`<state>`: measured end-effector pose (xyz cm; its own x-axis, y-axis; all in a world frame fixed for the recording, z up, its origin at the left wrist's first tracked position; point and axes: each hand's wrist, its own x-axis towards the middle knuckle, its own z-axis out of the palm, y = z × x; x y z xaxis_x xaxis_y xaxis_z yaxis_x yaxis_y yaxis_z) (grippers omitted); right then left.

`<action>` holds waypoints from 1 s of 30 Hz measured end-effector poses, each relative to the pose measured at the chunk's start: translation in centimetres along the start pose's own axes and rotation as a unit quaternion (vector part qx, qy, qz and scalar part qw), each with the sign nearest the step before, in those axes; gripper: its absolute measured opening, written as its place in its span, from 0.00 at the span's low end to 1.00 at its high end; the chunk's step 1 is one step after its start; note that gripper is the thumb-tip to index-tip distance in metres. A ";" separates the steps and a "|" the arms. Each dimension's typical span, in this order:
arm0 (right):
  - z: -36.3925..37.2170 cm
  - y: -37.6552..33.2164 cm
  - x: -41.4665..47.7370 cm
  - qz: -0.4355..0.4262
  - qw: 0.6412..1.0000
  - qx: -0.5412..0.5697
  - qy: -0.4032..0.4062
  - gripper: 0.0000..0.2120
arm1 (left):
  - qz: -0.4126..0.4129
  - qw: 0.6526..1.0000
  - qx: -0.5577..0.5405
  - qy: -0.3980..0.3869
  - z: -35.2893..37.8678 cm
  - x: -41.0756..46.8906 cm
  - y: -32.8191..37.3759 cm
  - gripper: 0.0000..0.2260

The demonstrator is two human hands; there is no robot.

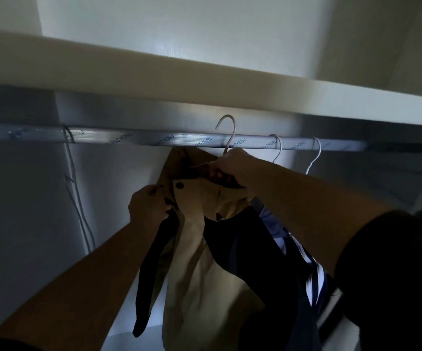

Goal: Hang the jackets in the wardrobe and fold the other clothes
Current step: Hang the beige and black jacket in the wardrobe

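Observation:
A tan jacket (204, 254) with a dark lining and a dark button sits on a white hanger (230, 133). It hangs in front of me inside the wardrobe. The hanger's hook is raised just in front of the metal rail (154, 139); whether it rests on the rail I cannot tell. My right hand (232, 168) grips the hanger's neck together with the jacket's collar. My left hand (146, 203) pinches the jacket's left front edge by its dark trim.
Two more white hangers (314, 158) hang on the rail to the right, with dark and striped clothes (313, 272) below them. An empty white hanger (78, 198) hangs at the left. A shelf (154, 72) runs closely above the rail.

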<state>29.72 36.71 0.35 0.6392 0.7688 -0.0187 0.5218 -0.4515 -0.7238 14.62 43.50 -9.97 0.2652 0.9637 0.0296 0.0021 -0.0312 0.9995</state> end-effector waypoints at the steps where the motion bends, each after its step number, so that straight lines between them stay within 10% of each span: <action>1: 0.3 0.1 0.2 0.003 1.000 -0.002 -0.003 0.14 | -0.001 1.000 -0.003 0.002 -0.1 0.1 0.1 0.09; 10: 2.1 3.4 0.1 -0.082 0.988 -0.092 0.097 0.10 | -0.034 0.999 -0.017 -0.017 0.4 0.0 -2.7 0.06; 15: 3.3 6.9 -5.0 -0.341 0.851 -0.303 0.259 0.16 | -0.104 0.991 -0.067 -0.059 -0.1 -0.4 -2.2 0.08; 21: 2.3 9.7 -6.2 -0.371 0.775 -0.504 -0.084 0.09 | -0.108 0.991 -0.065 -0.043 -0.7 -1.0 -2.5 0.10; 30: 9.3 9.9 -5.0 -0.248 0.806 -0.537 0.010 0.15 | -0.133 0.983 -0.097 -0.080 0.0 -1.5 -2.5 0.06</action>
<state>26.41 32.64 -13.15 0.2054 0.9726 0.1087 0.8971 -0.2315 0.3764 14.18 42.14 -12.49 0.4287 0.8765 -0.2192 -0.0878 0.2818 0.9554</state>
